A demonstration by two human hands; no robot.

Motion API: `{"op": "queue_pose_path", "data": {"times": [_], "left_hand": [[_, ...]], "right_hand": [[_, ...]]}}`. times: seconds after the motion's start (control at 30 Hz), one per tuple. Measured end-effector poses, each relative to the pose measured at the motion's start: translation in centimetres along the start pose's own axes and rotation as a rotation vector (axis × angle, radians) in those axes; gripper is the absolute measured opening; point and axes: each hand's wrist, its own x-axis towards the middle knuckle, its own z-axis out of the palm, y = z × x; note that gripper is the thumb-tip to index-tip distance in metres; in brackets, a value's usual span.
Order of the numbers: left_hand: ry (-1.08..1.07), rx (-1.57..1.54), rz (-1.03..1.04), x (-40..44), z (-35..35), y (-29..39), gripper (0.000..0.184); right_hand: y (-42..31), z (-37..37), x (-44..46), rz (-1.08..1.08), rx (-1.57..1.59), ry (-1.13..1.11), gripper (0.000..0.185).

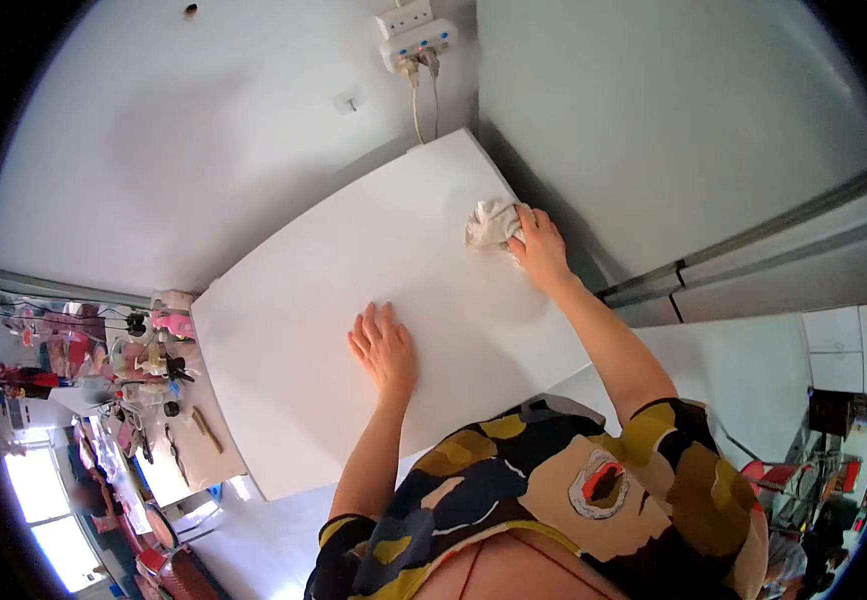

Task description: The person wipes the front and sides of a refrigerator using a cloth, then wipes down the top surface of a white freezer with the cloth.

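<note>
A wide white surface (304,300), like the top of a low cabinet or appliance, spreads out in front of me. Near its right edge my right hand (539,245) grips a crumpled off-white cloth (492,225), pressed against the surface. The fingers curl over the cloth's right side, and part of it bunches out to the left. My left hand (384,348) lies flat on the middle of the white surface, fingers spread, holding nothing.
A power strip (419,42) with plugged-in cords hangs on the wall beyond the far edge. A cluttered side table (216,455) with bottles and small items stands at the left. A grey-white panel (674,130) rises close on the right.
</note>
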Motion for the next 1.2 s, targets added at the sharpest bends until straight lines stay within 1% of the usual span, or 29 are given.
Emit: {"op": "queue_pose_path", "data": {"times": [0.07,0.17,0.27,0.3,0.4,0.47,0.53,0.6,0.63,0.67,0.7,0.77,0.83,0.93,1.0,1.07,1.2], "left_hand": [[0.035,0.048,0.059,-0.2,0.0,-0.2,0.040],[0.029,0.050,0.046,-0.1,-0.3,0.1,0.039],[0.042,0.058,0.050,-0.3,-0.3,0.0,0.039],[0.048,0.064,0.043,-0.2,-0.3,0.0,0.039],[0.042,0.080,0.028,-0.2,-0.2,0.0,0.040],[0.026,0.066,0.021,-0.3,-0.2,0.0,0.042],[0.022,0.071,0.025,-0.5,-0.5,0.2,0.042],[0.011,0.077,0.047,-0.4,-0.7,0.1,0.041],[0.015,0.078,0.052,-0.4,-0.7,0.1,0.041],[0.015,0.076,0.055,-0.5,-0.7,0.1,0.042],[0.002,0.079,0.063,-0.5,-0.7,0.1,0.042],[0.078,0.082,0.104,-0.3,-0.7,0.1,0.043],[0.084,0.054,0.126,-0.3,-0.6,-0.1,0.041],[0.109,0.039,0.155,-0.3,-0.2,-0.4,0.040],[0.130,0.048,0.171,-0.2,0.0,-0.4,0.040],[0.121,0.093,0.137,-0.2,0.0,-0.3,0.043],[0.116,0.091,0.142,0.1,0.6,-0.7,0.042]], "right_hand": [[-0.1,1.7,3.2,-0.020,0.021,-0.001,0.056],[-0.1,3.7,7.6,-0.024,-0.013,-0.025,0.060],[-0.7,4.8,11.4,-0.028,-0.023,-0.059,0.058],[-0.7,5.2,12.8,-0.013,-0.041,-0.098,0.059],[-0.5,6.6,16.5,-0.050,-0.017,-0.120,0.060],[-0.4,7.6,18.9,-0.038,0.024,-0.132,0.059],[-0.2,8.3,20.8,-0.006,0.090,-0.195,0.061],[0.0,8.5,21.5,-0.020,0.158,-0.176,0.062],[0.3,8.7,21.9,-0.039,0.190,-0.200,0.062],[0.5,8.4,21.5,-0.057,0.218,-0.228,0.062],[0.6,8.2,21.0,-0.030,0.250,-0.217,0.062],[0.7,8.1,19.9,-0.026,0.237,-0.196,0.062],[1.3,7.8,18.6,-0.017,0.219,-0.168,0.062],[0.9,5.5,14.4,0.043,0.226,-0.175,0.062],[1.3,5.1,12.1,0.048,0.214,-0.126,0.063],[1.5,4.5,9.5,0.055,0.206,-0.096,0.063],[1.3,2.1,3.0,0.107,0.166,-0.086,0.056]]}}
